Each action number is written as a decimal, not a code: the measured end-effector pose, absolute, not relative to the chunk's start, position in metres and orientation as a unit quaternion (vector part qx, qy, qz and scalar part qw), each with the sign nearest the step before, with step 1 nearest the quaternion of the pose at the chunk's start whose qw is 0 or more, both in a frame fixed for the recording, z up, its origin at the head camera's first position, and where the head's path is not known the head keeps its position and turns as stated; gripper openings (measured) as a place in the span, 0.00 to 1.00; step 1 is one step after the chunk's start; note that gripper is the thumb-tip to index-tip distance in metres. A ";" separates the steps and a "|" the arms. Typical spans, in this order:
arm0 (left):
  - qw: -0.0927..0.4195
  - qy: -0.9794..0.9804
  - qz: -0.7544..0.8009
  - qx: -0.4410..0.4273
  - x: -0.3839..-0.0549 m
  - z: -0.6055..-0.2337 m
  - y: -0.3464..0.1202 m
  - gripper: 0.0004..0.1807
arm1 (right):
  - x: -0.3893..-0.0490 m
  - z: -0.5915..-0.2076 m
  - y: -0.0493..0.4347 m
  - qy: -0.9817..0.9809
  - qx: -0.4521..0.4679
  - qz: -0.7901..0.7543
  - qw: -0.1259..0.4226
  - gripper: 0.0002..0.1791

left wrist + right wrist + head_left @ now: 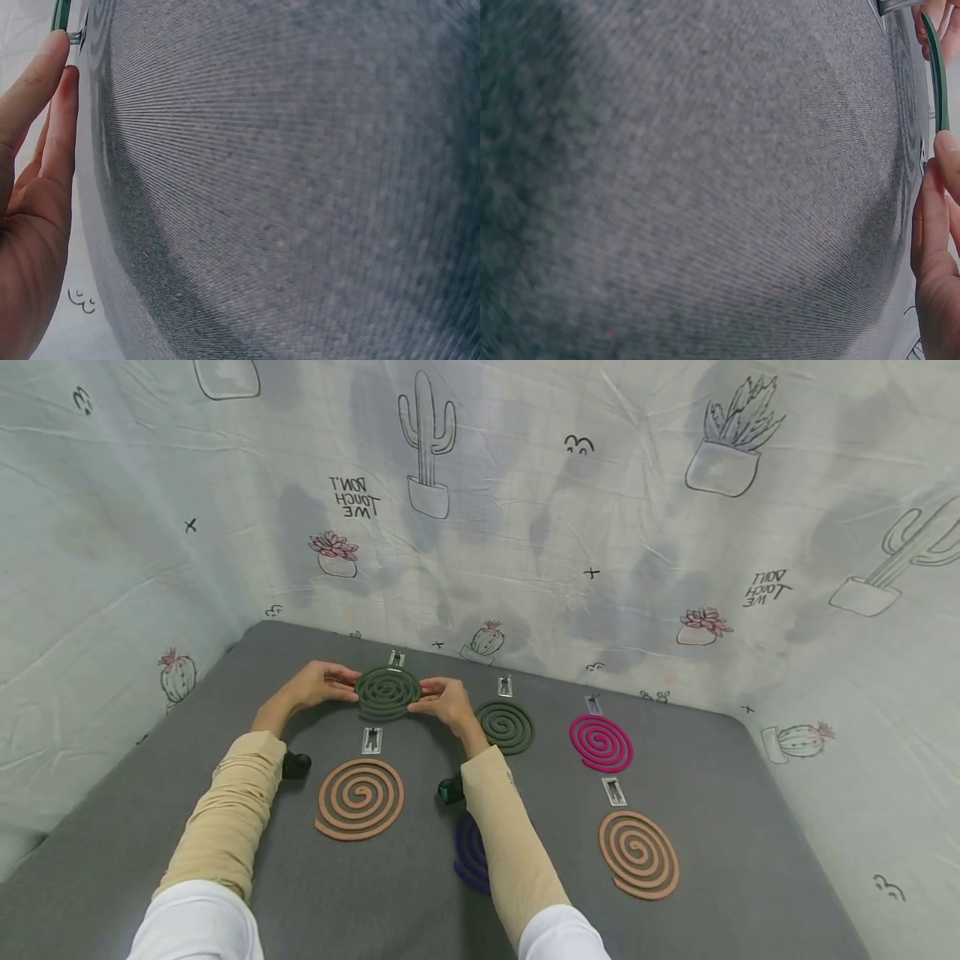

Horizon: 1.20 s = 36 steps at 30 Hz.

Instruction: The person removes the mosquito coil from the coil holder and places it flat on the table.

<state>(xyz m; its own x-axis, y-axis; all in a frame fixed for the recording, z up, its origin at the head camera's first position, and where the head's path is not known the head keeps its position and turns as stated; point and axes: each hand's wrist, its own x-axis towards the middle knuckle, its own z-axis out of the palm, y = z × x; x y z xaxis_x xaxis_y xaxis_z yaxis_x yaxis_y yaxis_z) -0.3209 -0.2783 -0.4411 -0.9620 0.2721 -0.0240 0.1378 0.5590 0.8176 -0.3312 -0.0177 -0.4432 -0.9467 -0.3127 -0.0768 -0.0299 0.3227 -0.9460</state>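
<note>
A dark green spiral mosquito coil (387,692) is held level above the grey surface at the back left. My left hand (306,687) pinches its left edge and my right hand (447,702) pinches its right edge, thumbs uppermost. Just behind the coil a small metal coil stand (397,657) shows; whether it touches the coil, I cannot tell. Edge-on, the coil (936,75) appears as a thin green strip in the right wrist view. Only a short piece of the coil (61,13) is visible in the left wrist view, by the thumb.
Another green coil (505,727), a pink coil (602,743), two orange coils, left (360,799) and right (639,855), and a purple coil (471,856) partly behind my right forearm lie on the grey surface (555,843). Several metal stands (372,740) lie near them. Patterned cloth (510,535) hangs behind.
</note>
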 end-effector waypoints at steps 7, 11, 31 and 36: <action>0.084 0.890 0.433 0.116 -0.320 -0.442 -0.278 0.28 | -0.330 -0.447 -0.020 0.804 -0.101 -0.572 0.127 0.28; 0.091 0.893 0.426 0.113 -0.321 -0.443 -0.278 0.28 | -0.330 -0.448 -0.021 0.807 -0.097 -0.568 0.127 0.28; 0.087 0.898 0.415 0.120 -0.322 -0.444 -0.276 0.27 | -0.330 -0.443 -0.021 0.850 -0.090 -0.507 0.110 0.27; 0.086 0.900 0.410 0.118 -0.320 -0.443 -0.275 0.28 | -0.329 -0.442 -0.023 0.860 -0.091 -0.491 0.103 0.26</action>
